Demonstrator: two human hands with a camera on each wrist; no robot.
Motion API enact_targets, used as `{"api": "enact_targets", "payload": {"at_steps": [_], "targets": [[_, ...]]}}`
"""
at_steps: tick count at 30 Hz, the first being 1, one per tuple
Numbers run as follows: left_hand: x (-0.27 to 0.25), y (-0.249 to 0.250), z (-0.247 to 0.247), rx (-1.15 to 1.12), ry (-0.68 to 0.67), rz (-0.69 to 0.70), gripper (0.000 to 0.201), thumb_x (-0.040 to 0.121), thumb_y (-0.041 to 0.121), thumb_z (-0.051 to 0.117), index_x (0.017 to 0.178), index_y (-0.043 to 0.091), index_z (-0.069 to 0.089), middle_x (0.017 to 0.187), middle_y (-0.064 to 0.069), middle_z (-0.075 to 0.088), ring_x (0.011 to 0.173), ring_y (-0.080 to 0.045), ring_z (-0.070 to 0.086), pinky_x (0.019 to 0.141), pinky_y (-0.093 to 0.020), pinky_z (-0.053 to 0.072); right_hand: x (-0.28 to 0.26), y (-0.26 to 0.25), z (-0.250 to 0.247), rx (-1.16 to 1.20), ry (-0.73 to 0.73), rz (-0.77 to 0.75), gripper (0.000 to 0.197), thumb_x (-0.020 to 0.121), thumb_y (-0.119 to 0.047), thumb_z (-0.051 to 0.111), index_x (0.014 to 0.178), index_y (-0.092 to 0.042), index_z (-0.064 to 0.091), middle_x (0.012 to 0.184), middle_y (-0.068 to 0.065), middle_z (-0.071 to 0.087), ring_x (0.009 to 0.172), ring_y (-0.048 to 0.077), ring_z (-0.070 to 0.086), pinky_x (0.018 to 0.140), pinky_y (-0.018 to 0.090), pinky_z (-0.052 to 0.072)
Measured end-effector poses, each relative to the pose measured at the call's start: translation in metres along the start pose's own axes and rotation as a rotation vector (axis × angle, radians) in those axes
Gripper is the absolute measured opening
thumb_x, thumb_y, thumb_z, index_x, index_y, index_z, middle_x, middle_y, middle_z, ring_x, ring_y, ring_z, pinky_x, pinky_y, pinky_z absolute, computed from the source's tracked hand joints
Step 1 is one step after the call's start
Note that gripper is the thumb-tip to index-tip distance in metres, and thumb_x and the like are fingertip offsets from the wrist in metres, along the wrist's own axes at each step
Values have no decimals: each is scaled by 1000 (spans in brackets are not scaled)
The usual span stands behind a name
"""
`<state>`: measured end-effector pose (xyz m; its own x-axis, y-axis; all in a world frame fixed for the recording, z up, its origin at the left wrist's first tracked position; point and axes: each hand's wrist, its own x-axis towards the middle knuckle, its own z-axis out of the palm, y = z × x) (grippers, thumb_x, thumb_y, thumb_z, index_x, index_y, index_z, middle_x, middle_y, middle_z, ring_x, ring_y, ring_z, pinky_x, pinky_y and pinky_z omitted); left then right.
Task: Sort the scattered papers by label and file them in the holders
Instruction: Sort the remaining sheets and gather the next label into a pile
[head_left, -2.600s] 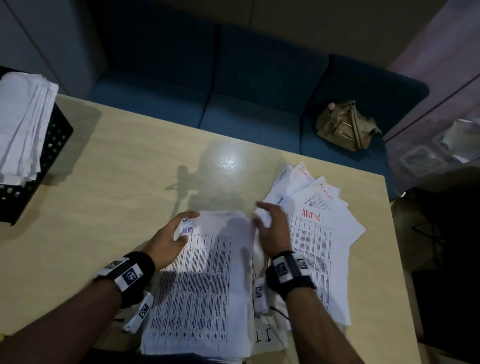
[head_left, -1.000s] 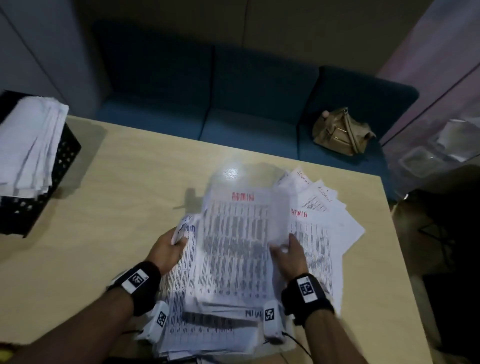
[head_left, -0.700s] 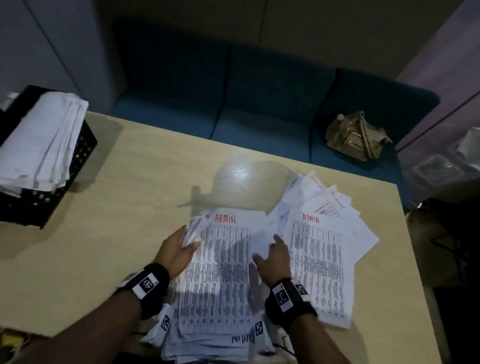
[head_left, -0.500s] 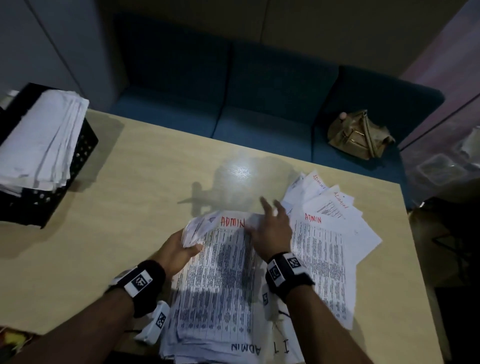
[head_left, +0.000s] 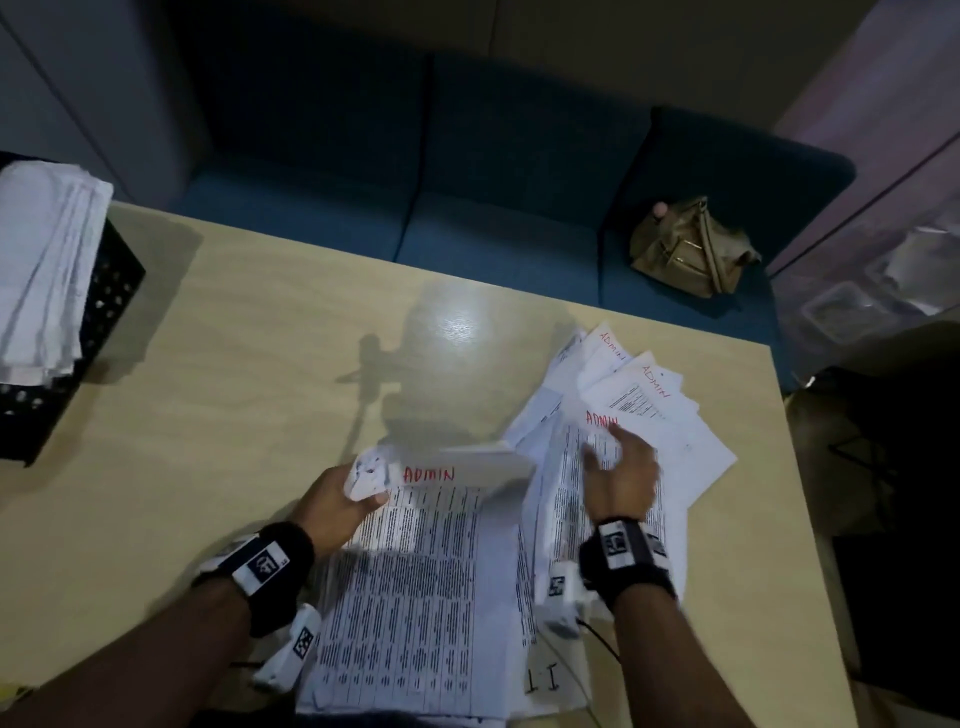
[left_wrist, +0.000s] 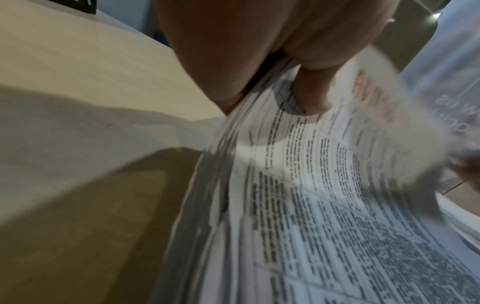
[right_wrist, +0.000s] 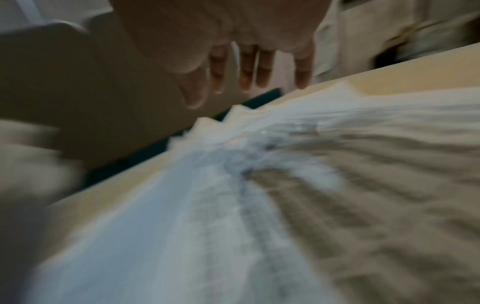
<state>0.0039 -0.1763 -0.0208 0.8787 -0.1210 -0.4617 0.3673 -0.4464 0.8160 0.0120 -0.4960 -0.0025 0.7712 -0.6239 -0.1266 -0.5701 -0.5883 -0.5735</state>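
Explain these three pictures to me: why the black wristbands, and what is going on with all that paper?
No machine here: a person sorts papers, wearing cameras. One picture comes from a head camera looking down; the other two come from cameras on the wristbands, looking along each hand. On the table lie an unsorted stack and a fanned pile labelled ADMIN. The left hand pinches the stack's top corner. The right hand hangs open over the pile, holding nothing. A black holder with filed papers stands far left; a bag sits on the sofa.
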Motion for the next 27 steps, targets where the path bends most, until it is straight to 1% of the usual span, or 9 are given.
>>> {"api": "enact_targets", "payload": {"at_steps": [2,4,8,12,14,18,20,23,27], "targets": [[-1,-6,-3,-5,-10,18,19,87,5,64,79,22,63,72,7,66,68,-8,58,64,-24,42,7,41,-20,-145,23,330,61,79,-38,72,130,-15,48,136,16,41,127,38,37,98,53,36],[-2,-11,-6,-11,-36,38,26,86,-1,64,80,24,67,75,12,73,74,-2,63,71,-25,47,3,75,-31,-232,-37,448,77,74,-37,76,133,-5,38,137,22,37,127,41,34,100,54,35],[0,-16,-4,14,-37,8,19,85,-5,63,87,14,67,62,19,69,59,7,59,59,-10,44,2,103,-44,-47,-31,450,84,73,-20,81,139,-3,31,135,27,43,122,43,46,98,48,41],[1,-16,-11,46,-89,49,28,86,2,65,114,4,66,107,-3,70,100,-19,64,81,-20,44,2,110,-53,33,-88,325,33,83,-22,68,106,-1,61,95,21,68,83,34,63,72,41,53],[0,-16,-12,24,-112,47,31,87,0,64,118,3,64,114,-4,67,106,-20,61,81,-12,43,-1,108,-59,125,-155,257,26,86,-23,65,104,-4,67,93,13,70,87,32,65,74,38,51],[-4,-19,-10,-1,-95,64,31,87,-1,62,119,3,61,112,-5,65,106,-20,59,76,-2,41,-11,89,-63,12,-462,113,23,89,-20,63,108,-7,66,98,9,66,87,24,61,72,29,42],[-6,-20,-11,-13,-89,73,28,87,-1,63,114,5,63,106,-2,68,101,-20,61,77,-3,43,-19,79,-54,-65,-559,46,24,88,-20,64,108,-7,64,97,8,64,87,23,59,66,27,41],[-10,-22,-13,-3,-80,76,18,84,-3,66,100,6,70,95,1,73,93,-20,67,79,-14,50,-26,64,-36,-119,-529,14,24,85,-24,67,101,-8,59,92,9,63,84,25,59,68,30,46],[-19,-16,-12,-72,-71,36,22,85,-1,65,99,15,69,95,5,73,89,-14,67,87,-31,49,-35,40,-16,-30,-497,97,48,80,-30,72,120,-12,53,109,11,63,98,29,61,78,31,46]]}}
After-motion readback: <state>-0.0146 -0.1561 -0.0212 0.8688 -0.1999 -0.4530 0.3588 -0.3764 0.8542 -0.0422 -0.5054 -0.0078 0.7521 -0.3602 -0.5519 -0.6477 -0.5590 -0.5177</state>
